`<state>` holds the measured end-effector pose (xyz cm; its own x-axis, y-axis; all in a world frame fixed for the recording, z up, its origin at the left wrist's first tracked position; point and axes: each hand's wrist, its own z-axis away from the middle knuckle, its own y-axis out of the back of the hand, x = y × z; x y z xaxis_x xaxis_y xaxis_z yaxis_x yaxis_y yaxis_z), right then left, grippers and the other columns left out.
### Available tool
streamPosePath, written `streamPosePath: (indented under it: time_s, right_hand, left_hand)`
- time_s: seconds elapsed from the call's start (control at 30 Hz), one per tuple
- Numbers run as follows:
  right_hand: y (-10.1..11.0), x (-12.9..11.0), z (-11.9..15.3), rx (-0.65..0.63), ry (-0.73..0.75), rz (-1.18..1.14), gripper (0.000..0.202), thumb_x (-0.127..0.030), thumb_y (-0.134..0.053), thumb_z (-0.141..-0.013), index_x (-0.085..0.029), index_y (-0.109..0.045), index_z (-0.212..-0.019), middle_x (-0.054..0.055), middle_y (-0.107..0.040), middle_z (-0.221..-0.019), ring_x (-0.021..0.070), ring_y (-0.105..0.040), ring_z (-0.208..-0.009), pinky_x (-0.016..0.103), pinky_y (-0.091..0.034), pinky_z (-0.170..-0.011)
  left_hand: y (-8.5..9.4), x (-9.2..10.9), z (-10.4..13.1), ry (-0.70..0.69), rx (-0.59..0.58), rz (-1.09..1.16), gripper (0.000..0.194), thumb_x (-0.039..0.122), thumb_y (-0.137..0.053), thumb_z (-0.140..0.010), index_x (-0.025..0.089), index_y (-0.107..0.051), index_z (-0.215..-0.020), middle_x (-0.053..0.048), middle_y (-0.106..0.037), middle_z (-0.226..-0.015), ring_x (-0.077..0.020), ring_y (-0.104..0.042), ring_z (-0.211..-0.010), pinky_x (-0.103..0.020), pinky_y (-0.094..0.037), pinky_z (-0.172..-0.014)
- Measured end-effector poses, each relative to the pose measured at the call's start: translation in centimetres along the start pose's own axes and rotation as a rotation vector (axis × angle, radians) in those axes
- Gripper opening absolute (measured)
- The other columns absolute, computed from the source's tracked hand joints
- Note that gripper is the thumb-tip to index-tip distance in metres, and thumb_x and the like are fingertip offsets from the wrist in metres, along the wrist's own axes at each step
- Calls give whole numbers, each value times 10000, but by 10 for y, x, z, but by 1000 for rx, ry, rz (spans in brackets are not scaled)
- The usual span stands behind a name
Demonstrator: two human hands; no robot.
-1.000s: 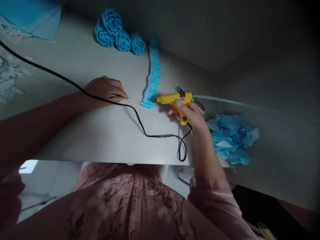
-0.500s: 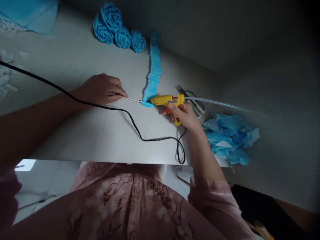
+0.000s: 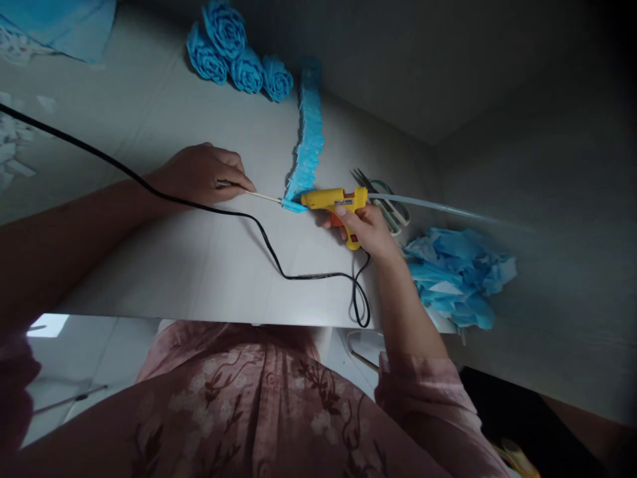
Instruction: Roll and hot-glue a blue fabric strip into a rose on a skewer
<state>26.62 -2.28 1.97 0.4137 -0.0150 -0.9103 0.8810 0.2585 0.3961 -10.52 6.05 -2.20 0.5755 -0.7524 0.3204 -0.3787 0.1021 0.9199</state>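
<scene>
Head view showed a pale, smooth table (image 3: 209,272) meeting dim grey walls (image 3: 527,172) that came together in a corner to the right. Light fell on the table's middle; the far edges sank into shadow. Beneath the near edge, pale floor (image 3: 99,352) lay behind a pink flowered shirt (image 3: 269,411).

Near the table's centre, a ruffled blue strip (image 3: 310,136) ran away from the person, its near end wrapped at the tip of a thin stick (image 3: 265,196). The left hand (image 3: 206,176) pinched that stick; the right hand (image 3: 371,229) gripped a yellow glue gun (image 3: 326,198), nozzle end against the strip. A black cord (image 3: 271,247) trailed across the left forearm. Scissors (image 3: 398,216) lay just beyond the right hand, blue scraps (image 3: 458,275) farther right, four blue flowers (image 3: 225,32) toward the back.
</scene>
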Motion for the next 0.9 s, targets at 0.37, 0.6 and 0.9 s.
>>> streamPosePath:
  time_s: [0.37, 0.6, 0.9]
  right_hand:
    - [13, 5, -1, 43, 48, 35, 755, -957, -771, -818, -207, -807, -752, 50, -798, -731, 93, -526, -501, 262, -404, -495]
    - [6, 8, -2, 22, 59, 4, 726, -931, -774, -850, -210, -819, -780, 47, -787, -717, 103, -543, -513, 265, -420, -502]
    - [13, 9, -2, 29, 58, 87, 746, -947, -742, -862, -213, -844, -784, 24, -719, -638, 106, -538, -502, 265, -410, -503]
  left_hand:
    - [-3, -5, 1, -79, 92, -4, 465, 427, -485, -1118, 240, -908, -1164, -44, -854, -1124, -157, -753, -896, -264, -524, -835]
    - [-2, -2, 0, -75, 84, 0, 484, 463, -486, -1120, 239, -913, -1157, -61, -854, -1109, -176, -770, -907, -288, -529, -834]
    - [-4, -5, 1, -55, 70, -27, 403, 361, -534, -1103, 254, -909, -1207, -46, -856, -1148, -176, -777, -967, -289, -538, -875]
